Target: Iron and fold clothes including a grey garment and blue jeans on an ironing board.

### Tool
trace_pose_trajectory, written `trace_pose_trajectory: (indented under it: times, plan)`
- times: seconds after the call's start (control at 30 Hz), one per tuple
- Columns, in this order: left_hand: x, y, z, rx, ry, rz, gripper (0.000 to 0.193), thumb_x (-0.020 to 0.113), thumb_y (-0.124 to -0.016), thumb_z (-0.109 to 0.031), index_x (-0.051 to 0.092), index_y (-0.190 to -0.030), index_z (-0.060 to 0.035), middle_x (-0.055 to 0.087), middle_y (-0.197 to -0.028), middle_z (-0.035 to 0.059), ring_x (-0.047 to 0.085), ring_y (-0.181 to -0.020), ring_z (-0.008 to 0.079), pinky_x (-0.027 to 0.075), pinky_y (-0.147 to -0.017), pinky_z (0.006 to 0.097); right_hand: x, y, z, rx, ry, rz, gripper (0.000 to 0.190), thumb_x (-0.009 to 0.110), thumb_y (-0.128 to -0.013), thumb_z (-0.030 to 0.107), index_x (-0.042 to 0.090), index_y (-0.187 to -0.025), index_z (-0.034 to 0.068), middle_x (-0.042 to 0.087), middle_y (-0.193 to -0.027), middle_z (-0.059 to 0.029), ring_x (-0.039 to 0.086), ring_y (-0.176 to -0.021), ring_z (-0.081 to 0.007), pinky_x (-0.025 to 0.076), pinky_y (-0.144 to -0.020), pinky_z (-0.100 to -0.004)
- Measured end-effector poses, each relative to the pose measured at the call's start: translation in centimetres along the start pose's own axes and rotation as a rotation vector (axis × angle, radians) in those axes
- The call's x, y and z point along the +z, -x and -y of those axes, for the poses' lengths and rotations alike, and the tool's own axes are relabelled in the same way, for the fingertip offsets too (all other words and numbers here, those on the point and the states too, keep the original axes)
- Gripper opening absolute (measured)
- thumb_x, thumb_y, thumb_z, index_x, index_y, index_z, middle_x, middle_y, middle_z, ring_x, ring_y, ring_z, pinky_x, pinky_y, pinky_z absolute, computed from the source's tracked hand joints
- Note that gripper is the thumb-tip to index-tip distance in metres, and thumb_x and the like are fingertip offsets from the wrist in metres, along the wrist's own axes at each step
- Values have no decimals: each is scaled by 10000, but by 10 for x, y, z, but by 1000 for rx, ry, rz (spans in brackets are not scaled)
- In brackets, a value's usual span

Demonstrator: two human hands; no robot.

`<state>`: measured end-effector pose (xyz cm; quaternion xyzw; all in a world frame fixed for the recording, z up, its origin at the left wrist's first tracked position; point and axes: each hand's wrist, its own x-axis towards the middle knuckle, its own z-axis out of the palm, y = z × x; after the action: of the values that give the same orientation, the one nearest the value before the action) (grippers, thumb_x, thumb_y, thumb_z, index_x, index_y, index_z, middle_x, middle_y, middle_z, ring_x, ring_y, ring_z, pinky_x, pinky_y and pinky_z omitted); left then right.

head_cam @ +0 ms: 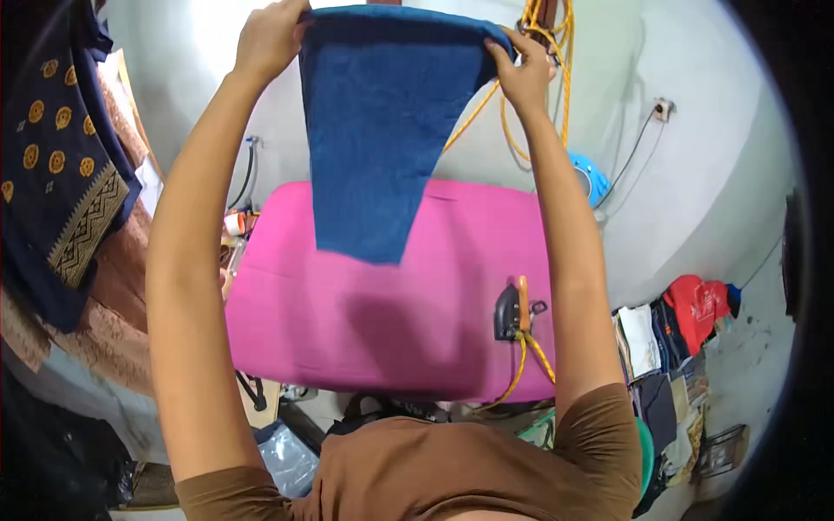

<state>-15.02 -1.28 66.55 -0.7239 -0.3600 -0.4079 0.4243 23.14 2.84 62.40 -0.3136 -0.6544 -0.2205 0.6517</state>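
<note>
A folded piece of blue cloth (384,130), perhaps a garment, hangs from both of my hands above a pink-covered ironing board (287,325). My left hand (270,36) grips its upper left corner, with the fingertips partly behind the cloth. At the upper right corner, my right hand (528,62) pinches the edge between thumb and fingers. The lower end of the cloth narrows and hangs over the far part of the board. An electric iron (507,312) with an orange handle rests at the board's right side, its yellow cord trailing off the near edge.
Coiled yellow cord (567,84) hangs on the wall behind my right hand. A wall socket (663,109) holds a plug with a black cable. Stacked folded clothes (642,338) stand at right. Dark patterned cloth (58,156) hangs at left. A clear plastic packet (287,456) lies below the board.
</note>
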Motion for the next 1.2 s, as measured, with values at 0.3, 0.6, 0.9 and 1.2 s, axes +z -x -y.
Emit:
trace_pose_trajectory:
  times: [0.3, 0.6, 0.9, 1.2]
  plan:
    - [85, 220, -19, 286, -46, 352, 329, 607, -818, -82, 670, -1133, -154, 572, -976, 93, 563, -965, 301, 399, -943, 517, 28, 224, -20, 185, 85, 489, 358, 773, -784, 390, 715, -1054, 162, 681, -987, -101, 594, -1010, -310, 354, -977, -523]
    - [83, 530, -118, 53, 510, 1630, 201, 661, -845, -318, 726, -1011, -223, 682, -1078, 68, 622, -1054, 278, 405, -954, 581, -43, 465, 30, 620, 179, 1856, 273, 719, -816, 291, 745, -1032, 126, 740, -1039, -90, 676, -1017, -279, 461, -981, -477]
    - [185, 558, -181, -1249, 278, 952, 661, 639, -886, -472, 498, -1345, -18, 370, -1533, 177, 283, -1449, 367, 209, -1160, 579, 48, 505, 49, 673, 283, 1254, 391, 722, -832, 377, 703, -1139, 135, 440, -1498, -106, 260, -1438, -393, 256, -1103, -631]
    - [144, 583, -226, -1134, 179, 825, 461, 687, -874, -305, 536, -1218, -38, 375, -1529, 150, 226, -1476, 365, 104, -1174, 608, 52, 548, 89, 782, 307, 1051, 340, 787, -772, 409, 735, -890, 94, 298, -1602, -71, 164, -1478, -423, 152, -1133, -672]
